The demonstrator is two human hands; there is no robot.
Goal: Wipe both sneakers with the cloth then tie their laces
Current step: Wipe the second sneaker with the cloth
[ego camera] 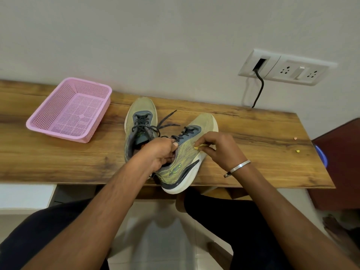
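Pink plastic basket (69,110) with a mesh of little holes sits at the far left of the wooden tabletop (253,133), and there's nothing in it that I can see. Just right of it is the left sneaker (139,121), yellow-green knit with a grey tongue and dark laces (165,121) hanging loose across to its partner.

The right sneaker (183,162) is tipped on its side with the heel poking over the near edge of the tabletop. There's a logo or some lettering in dark outline on its side near the heel, but I can't read it.

The left hand (159,152) grips that shoe by the collar, fingers curled into the opening and thumb up by the laces. The right hand (220,149) has its fingers bunched around a small yellow cloth (200,146), pressing it against the knit side of the shoe. Only a scrap of the cloth peeks out. There's a silver bangle (236,168) on that wrist.

On the wall: a white switch and socket plate (286,67) with a black cable (260,88) running down.
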